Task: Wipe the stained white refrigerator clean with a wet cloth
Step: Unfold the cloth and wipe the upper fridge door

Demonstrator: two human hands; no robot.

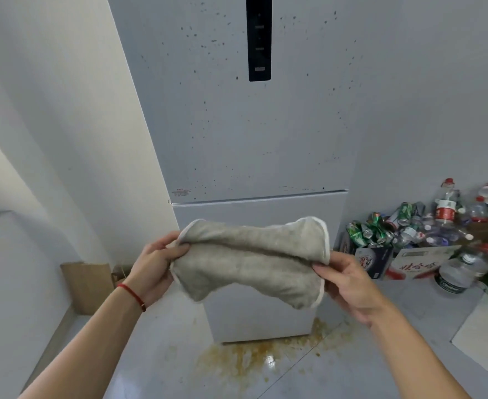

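A tall white refrigerator (248,145) stands straight ahead, its upper door speckled with many small dark spots around a black control strip (259,38). In front of the lower door I hold a grey cloth (251,260) with a white edge, stretched and folded between both hands. My left hand (153,266), with a red string at the wrist, pinches the cloth's left end. My right hand (349,280) grips its right end. The cloth does not touch the refrigerator.
A yellow-brown stain (254,358) spreads on the floor tiles at the refrigerator's foot. Cardboard boxes (415,262) piled with crushed cans and plastic bottles (447,208) sit at the right. A brown cardboard piece (88,286) leans by the left wall.
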